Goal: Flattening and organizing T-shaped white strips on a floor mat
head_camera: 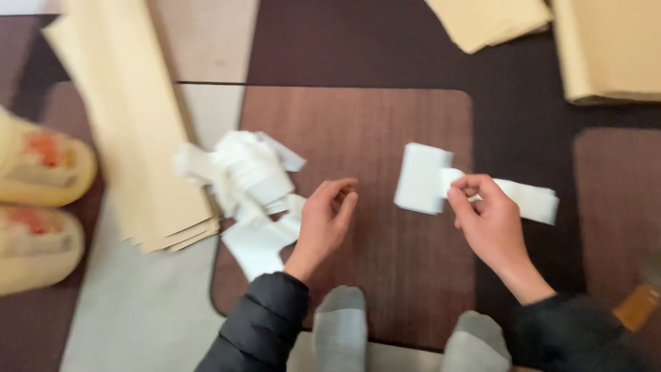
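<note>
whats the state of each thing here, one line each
left hand: empty, fingers curled, next to the white pile
right hand: pinching a white paper strip
white paper strip: held above the board, folded, blurred
white paper pile: loose heap, partly on the board
brown board: flat on the floor
tan sheet stack: lying fanned at its lower end
yellow slippers: side by side, unworn
grey socked feet: at the board's near edge

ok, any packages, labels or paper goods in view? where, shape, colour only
White folded paper piece: pinched by right hand, rectangular, with a white strip trailing right.
White paper pile: beside left hand, loose, crumpled.
Tan paper stack: left, long flat sheets, maybe bags.
Tan stacks: top right, flat.
No signs or screens.
</note>
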